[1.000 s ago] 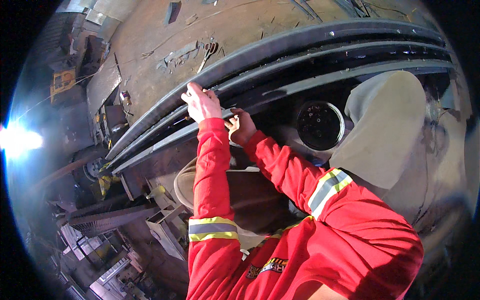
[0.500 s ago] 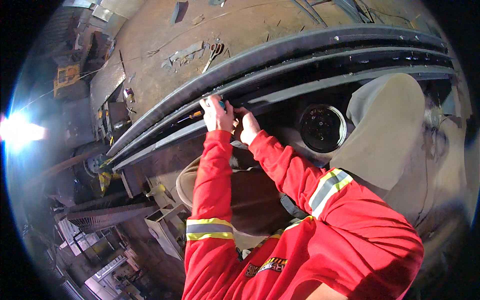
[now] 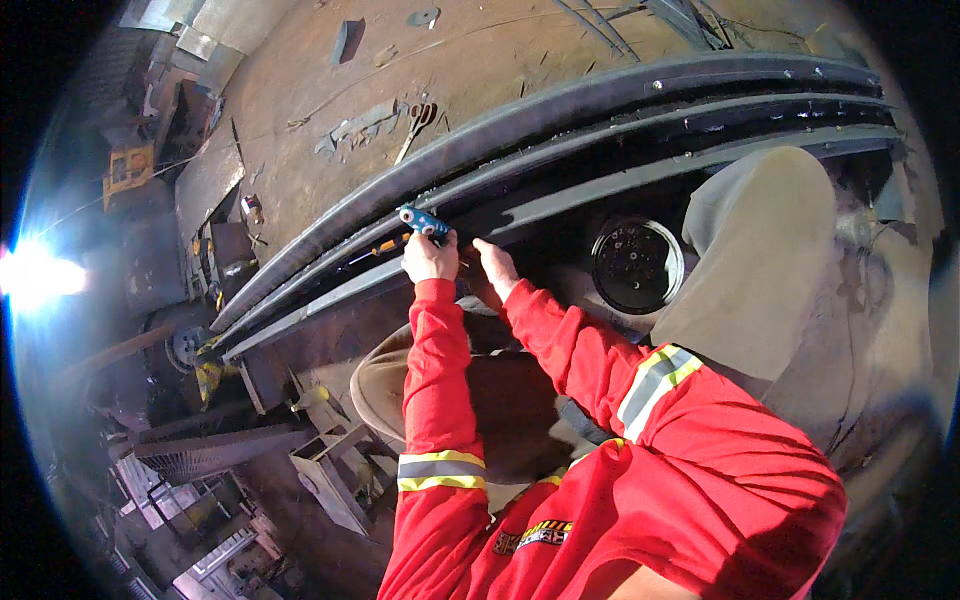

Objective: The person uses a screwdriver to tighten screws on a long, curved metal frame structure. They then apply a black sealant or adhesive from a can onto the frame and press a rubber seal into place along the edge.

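Note:
My left hand (image 3: 430,258) is closed around a teal power tool (image 3: 424,222) with pale round parts at its end; it sticks out above my fingers over a long curved dark metal frame (image 3: 600,203). Close beside it on the right, my right hand (image 3: 495,268) is curled with the thumb up, its other fingers in shadow. What those fingers grip cannot be made out. A screwdriver with an orange handle (image 3: 391,244) lies along the frame's channel, just left of my left hand.
Right of my hands, a round black pan (image 3: 637,265) holds small bits, near my bent knee (image 3: 765,240). Scissors (image 3: 418,122) and grey scraps (image 3: 360,124) lie on the floor beyond the frame. Metal bars (image 3: 690,20) lie at the far right. A glaring light (image 3: 40,272) shines at left.
The teal tool, mostly covered by my left hand before, now shows above the fingers. My left hand has shifted slightly down, toward me. My right hand has barely moved.

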`<move>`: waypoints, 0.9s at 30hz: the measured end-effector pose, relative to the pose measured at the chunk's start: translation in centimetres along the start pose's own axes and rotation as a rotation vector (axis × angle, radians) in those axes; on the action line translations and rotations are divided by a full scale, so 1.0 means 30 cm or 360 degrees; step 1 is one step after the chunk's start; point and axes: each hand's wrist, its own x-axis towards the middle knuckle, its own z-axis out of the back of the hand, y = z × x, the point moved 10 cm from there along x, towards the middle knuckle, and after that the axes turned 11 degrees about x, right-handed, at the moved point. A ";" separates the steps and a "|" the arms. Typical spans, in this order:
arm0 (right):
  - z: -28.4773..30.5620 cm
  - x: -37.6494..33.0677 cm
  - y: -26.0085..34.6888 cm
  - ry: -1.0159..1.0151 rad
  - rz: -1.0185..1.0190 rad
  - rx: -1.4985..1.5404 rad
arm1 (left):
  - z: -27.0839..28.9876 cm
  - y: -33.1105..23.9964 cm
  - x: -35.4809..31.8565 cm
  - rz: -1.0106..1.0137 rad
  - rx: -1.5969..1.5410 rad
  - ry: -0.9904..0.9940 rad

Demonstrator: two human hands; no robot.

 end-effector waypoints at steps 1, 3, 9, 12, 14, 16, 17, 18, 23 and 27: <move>0.005 -0.011 -0.010 -0.0042 0.0019 0.0003 | -0.010 0.010 0.000 0.0016 -0.0149 0.0072; 0.005 -0.027 -0.022 -0.0089 0.0027 0.0077 | -0.011 0.013 -0.004 0.0010 -0.0409 0.0093; 0.000 -0.035 -0.036 -0.0077 0.0137 0.0084 | 0.029 -0.002 -0.008 -0.0101 -0.0636 -0.0098; -0.063 -0.023 -0.099 0.0357 -0.0215 0.0513 | 0.015 0.014 0.004 -0.0042 -0.0481 -0.0057; -0.061 0.024 -0.094 0.0549 -0.0337 0.0667 | 0.049 -0.059 0.012 0.0014 -0.0522 -0.0008; -0.076 0.075 -0.097 0.0658 -0.0376 0.0697 | 0.049 -0.089 0.024 -0.0003 -0.0600 -0.0006; -0.083 0.069 -0.126 0.0610 -0.0496 0.0757 | 0.044 -0.072 0.024 0.0012 -0.0629 -0.0010; -0.090 0.063 -0.149 0.0556 -0.0613 0.0817 | 0.037 -0.060 0.022 0.0029 -0.0658 -0.0022; -0.027 0.080 -0.183 0.0191 -0.0490 0.0924 | 0.032 0.014 0.027 0.0105 -0.1005 -0.0150; -0.016 0.106 -0.216 0.0213 -0.0566 0.1070 | 0.031 0.028 0.027 0.0102 -0.0805 0.0003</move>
